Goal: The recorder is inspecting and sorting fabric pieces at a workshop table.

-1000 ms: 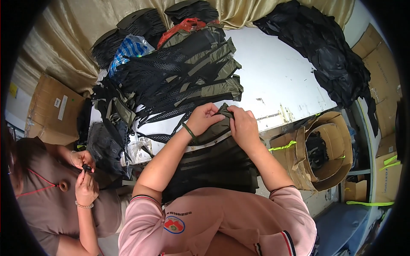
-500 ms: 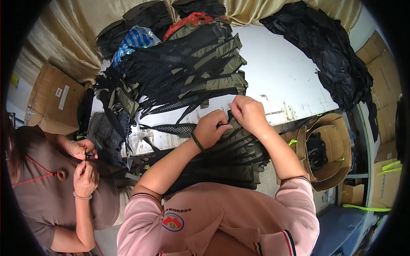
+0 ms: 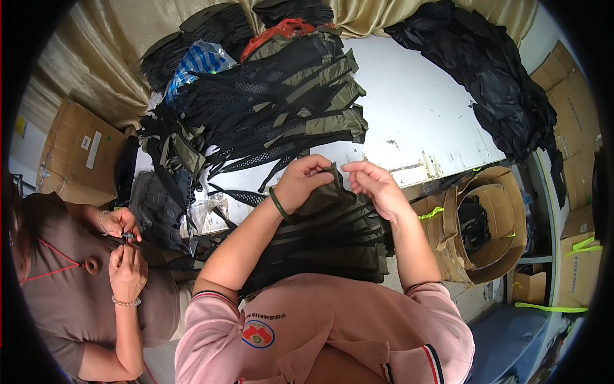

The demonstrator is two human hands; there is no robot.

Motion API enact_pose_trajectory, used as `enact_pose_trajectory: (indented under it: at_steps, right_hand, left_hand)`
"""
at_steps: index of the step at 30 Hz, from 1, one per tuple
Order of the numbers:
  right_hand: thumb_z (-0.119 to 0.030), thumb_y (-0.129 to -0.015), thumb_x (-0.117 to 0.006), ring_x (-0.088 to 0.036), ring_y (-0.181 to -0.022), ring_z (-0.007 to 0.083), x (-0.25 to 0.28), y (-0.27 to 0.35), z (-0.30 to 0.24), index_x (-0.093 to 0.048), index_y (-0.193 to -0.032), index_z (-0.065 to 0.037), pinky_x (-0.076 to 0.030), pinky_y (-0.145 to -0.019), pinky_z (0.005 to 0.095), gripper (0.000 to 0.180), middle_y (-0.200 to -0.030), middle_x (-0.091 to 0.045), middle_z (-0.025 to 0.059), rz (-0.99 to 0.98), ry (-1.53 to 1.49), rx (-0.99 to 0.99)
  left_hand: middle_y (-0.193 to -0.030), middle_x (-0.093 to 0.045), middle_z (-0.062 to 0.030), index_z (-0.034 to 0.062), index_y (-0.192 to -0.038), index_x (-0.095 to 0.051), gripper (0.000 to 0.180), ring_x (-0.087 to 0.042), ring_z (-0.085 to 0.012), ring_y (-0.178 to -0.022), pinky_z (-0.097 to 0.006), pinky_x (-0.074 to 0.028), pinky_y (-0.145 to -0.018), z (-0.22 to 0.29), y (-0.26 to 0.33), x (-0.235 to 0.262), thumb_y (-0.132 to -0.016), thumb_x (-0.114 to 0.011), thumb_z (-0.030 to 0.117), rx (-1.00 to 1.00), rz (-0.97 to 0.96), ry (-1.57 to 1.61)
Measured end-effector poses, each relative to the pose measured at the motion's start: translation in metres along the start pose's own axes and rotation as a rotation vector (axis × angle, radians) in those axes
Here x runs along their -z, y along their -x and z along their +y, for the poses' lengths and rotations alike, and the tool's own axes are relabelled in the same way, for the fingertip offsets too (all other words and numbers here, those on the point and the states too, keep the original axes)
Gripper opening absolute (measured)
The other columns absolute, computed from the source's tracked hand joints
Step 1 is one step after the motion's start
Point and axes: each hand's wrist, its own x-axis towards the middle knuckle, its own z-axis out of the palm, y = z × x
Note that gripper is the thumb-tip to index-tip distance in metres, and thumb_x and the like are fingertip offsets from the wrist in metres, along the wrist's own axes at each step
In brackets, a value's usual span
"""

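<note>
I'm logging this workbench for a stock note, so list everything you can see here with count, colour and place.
Strap pieces: one big pile, olive and black mesh, table's far left.
Strap stack: one, olive and black, table's near edge.
Black fabric: one heap, far right.
Plastic bag: one, blue and white, far left.
Red item: one, top of pile.
Table: one, white.
Curtain: tan, behind.
Open box: one, brown, right, black parts inside.
Closed box: one, brown, left.
Co-worker: one, brown shirt, left.
Left hand: on olive strap, green wristband.
Right hand: beside the strap.

Two people (image 3: 320, 333), four hands (image 3: 307, 182), one white table (image 3: 416, 109), several cardboard boxes (image 3: 77, 153), many strap pieces (image 3: 275, 109)
</note>
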Motion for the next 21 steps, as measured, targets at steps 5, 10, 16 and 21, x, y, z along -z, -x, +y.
enact_pose_trajectory:
  at_steps: [5, 10, 16, 21]
  right_hand:
    - [-0.006, -0.092, -0.053, -0.057, -0.085, 0.0129, -0.013, 0.012, 0.006, -0.056, -0.106, -0.002, -0.046, -0.079, 0.0284, 0.015, -0.095, -0.060, 0.0025, -0.288, -0.346, -0.123]
    - [-0.003, -0.091, -0.055, -0.058, -0.071, 0.0154, -0.018, 0.010, 0.007, -0.054, -0.101, -0.003, -0.048, -0.067, 0.0281, 0.010, -0.086, -0.061, 0.0030, -0.118, -0.234, -0.050]
    - [-0.003, -0.092, -0.054, -0.048, -0.055, 0.0087, -0.020, 0.014, 0.004, -0.052, -0.101, -0.004, -0.041, -0.053, 0.0232, 0.009, -0.062, -0.049, -0.0043, 0.167, 0.799, 0.414]
    - [-0.006, -0.090, -0.058, -0.048, -0.059, 0.0060, -0.011, 0.003, -0.005, -0.052, -0.108, -0.004, -0.040, -0.055, 0.0213, 0.019, -0.070, -0.050, -0.0028, 0.224, 0.322, 0.339]
  left_hand:
    - [-0.088, -0.060, -0.0012, 0.0004, -0.094, -0.061, 0.009, -0.057, -0.0091, -0.079, -0.023, -0.046, -0.075, 0.007, -0.003, 0.003, -0.086, -0.058, -0.002, -0.012, -0.043, 0.212]
    - [-0.089, -0.061, -0.0025, 0.0003, -0.097, -0.064, 0.015, -0.057, -0.0106, -0.083, -0.024, -0.045, -0.077, 0.016, 0.000, 0.009, -0.084, -0.058, -0.002, 0.008, -0.053, 0.230]
    - [-0.096, -0.067, -0.0064, 0.0005, -0.105, -0.066, 0.026, -0.058, -0.0095, -0.089, -0.024, -0.045, -0.081, 0.023, -0.002, 0.003, -0.081, -0.069, 0.009, -0.045, -0.075, -0.309]
    - [-0.076, -0.068, -0.0029, -0.0037, -0.086, -0.069, 0.030, -0.057, -0.0074, -0.071, -0.024, -0.047, -0.068, 0.028, -0.008, -0.012, -0.090, -0.063, 0.025, 0.287, 0.048, -0.159]
